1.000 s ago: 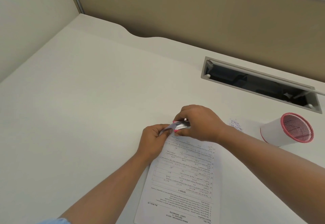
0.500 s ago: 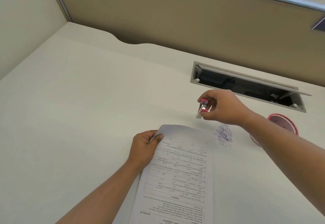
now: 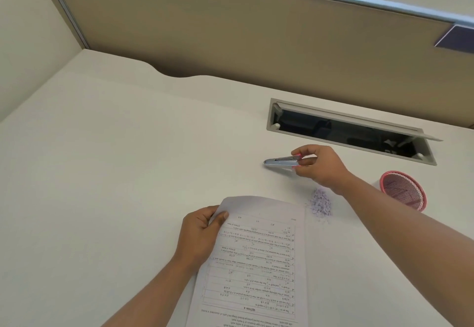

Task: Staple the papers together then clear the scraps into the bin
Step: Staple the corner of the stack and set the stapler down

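Printed papers [image 3: 259,257] lie on the white desk near me, text upside down to me. My left hand [image 3: 198,234] pinches their far left corner, thumb on top. My right hand [image 3: 319,166] holds the rear end of a small silver stapler [image 3: 280,161] with pink trim, low over or on the desk beyond the papers, its nose pointing left. A little heap of pale paper scraps [image 3: 320,205] lies just right of the papers' far edge. A pink mesh bin [image 3: 404,190] stands at the right, tilted toward me.
A grey cable slot [image 3: 348,131] with its lid open is sunk into the desk behind my right hand. Beige partition walls [image 3: 230,31] close off the back and left. The desk's left half [image 3: 102,172] is bare white surface.
The stapler left the papers' corner: my right hand carried it away to the right and back, then lowered it toward the desk, nose left. My left hand kept its hold on the corner.
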The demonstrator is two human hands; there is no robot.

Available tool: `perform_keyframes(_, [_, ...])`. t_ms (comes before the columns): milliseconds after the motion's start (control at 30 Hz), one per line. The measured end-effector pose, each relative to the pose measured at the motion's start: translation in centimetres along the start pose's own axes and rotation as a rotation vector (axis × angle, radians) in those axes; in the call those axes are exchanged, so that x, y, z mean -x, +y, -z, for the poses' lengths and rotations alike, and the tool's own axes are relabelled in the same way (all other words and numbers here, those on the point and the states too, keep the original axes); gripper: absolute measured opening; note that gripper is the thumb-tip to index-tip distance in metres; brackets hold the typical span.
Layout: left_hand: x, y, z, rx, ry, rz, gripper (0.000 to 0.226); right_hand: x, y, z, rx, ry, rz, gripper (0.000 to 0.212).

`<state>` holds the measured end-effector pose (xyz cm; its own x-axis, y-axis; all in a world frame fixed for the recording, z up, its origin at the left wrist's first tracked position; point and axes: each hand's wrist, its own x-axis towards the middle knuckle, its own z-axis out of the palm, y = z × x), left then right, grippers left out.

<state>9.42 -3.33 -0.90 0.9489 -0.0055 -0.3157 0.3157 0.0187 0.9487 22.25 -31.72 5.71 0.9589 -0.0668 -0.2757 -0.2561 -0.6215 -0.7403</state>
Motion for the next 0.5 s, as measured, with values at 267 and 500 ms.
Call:
perform_keyframes(267, [0.1,0.1,0.0,0.002,-0.004,-0.012,0.018,-1.8,0.9,-0.7,0.306,0.013,0.014,0.047])
perform_keyframes(500, [0.4,0.7,-0.1,0.004,0.023,0.007,0.017,-0.2,0.8,-0.5,0.233,0.16,-0.021,0.054])
